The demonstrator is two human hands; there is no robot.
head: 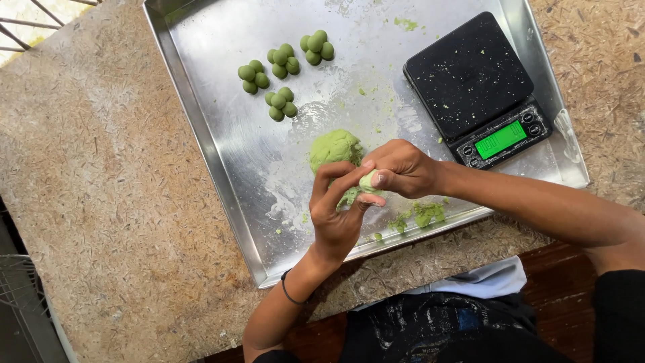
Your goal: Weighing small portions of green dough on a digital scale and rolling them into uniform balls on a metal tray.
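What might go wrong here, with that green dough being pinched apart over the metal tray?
1. Both hands, left hand and right hand, work by the tray's near rim; crumbs already lie there and more may fall off.
2. The scale already has specks on it; sticky fingers could smear its buttons.
3. The finished ball clusters sit touching and may stick together.

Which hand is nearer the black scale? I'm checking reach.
Right. The right hand lies just left of the black scale; the left hand sits farther away, lower left of it.
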